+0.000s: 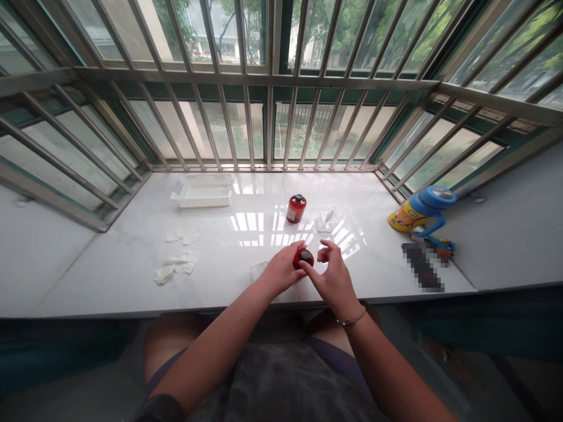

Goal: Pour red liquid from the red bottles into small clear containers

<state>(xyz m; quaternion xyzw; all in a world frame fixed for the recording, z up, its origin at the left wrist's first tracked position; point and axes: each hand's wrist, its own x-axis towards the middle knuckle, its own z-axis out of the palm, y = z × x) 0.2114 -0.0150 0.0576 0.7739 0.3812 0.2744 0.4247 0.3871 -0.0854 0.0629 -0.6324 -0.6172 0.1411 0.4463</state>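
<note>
My left hand (281, 271) is wrapped round a small red bottle (303, 258) near the front edge of the white sill (132, 264). Its dark cap faces up toward me. My right hand (332, 275) is right beside it, thumb touching the bottle's side and the other fingers curled loosely above. A second red bottle with a black cap (296, 208) stands upright farther back, in the middle of the sill. A small clear wrapper (327, 220) lies just to its right.
A white plastic basket (202, 192) sits at the back left. Crumpled white tissues (175, 265) lie at the left front. A blue and yellow cup (421, 213) lies tipped at the right, beside a blurred dark object (423, 267). Metal window bars (264, 117) close the back.
</note>
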